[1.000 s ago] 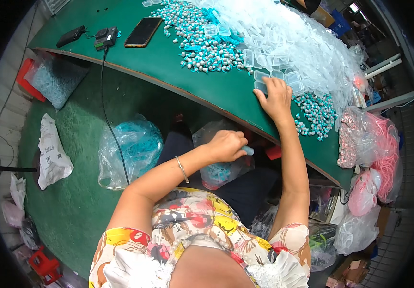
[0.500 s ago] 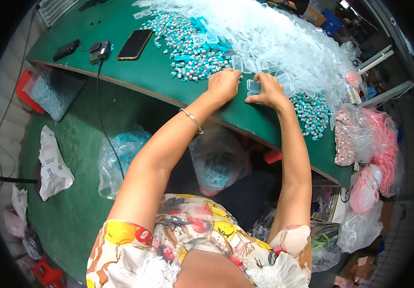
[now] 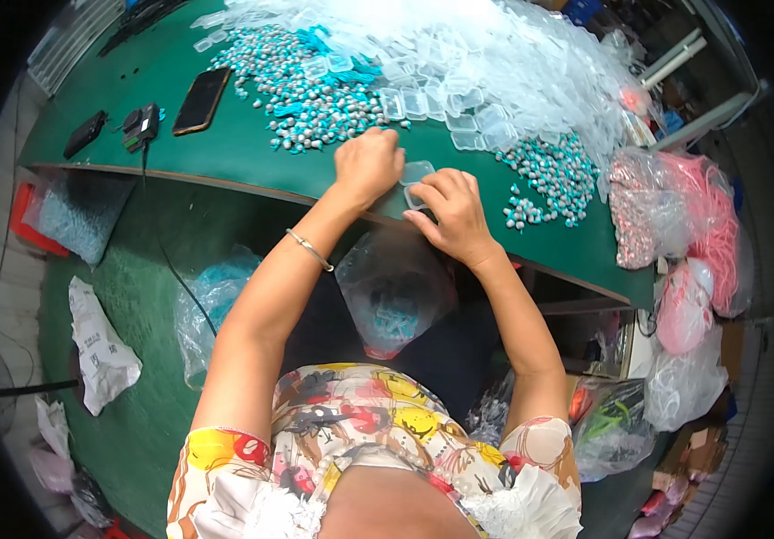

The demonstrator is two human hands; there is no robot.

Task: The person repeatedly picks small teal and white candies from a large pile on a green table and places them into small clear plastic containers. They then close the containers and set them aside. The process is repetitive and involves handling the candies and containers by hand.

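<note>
At the front edge of the green table (image 3: 252, 148), my right hand (image 3: 456, 216) grips a small clear plastic box (image 3: 417, 172) between thumb and fingers. Its lid is flipped open, leaning away from me. Just left of the box is my left hand (image 3: 369, 167), its fingers curled closed; what they hold, if anything, is hidden. Beyond it spreads a heap of small grey-and-turquoise pieces (image 3: 293, 85). A second heap of such pieces (image 3: 553, 175) lies right of my right hand. Several more clear boxes (image 3: 468, 133) rest between the heaps.
A large pile of clear boxes (image 3: 531, 63) covers the far side. A phone (image 3: 201, 101) and a small black device with a cable (image 3: 141, 124) lie at left. Bags of pink pieces (image 3: 634, 216) sit at the right end. Under the table hangs a clear bag (image 3: 391, 287).
My right hand has come nearer the table edge, now gripping an open clear box. My left hand stays closed and has also come closer. The view has shifted slightly.
</note>
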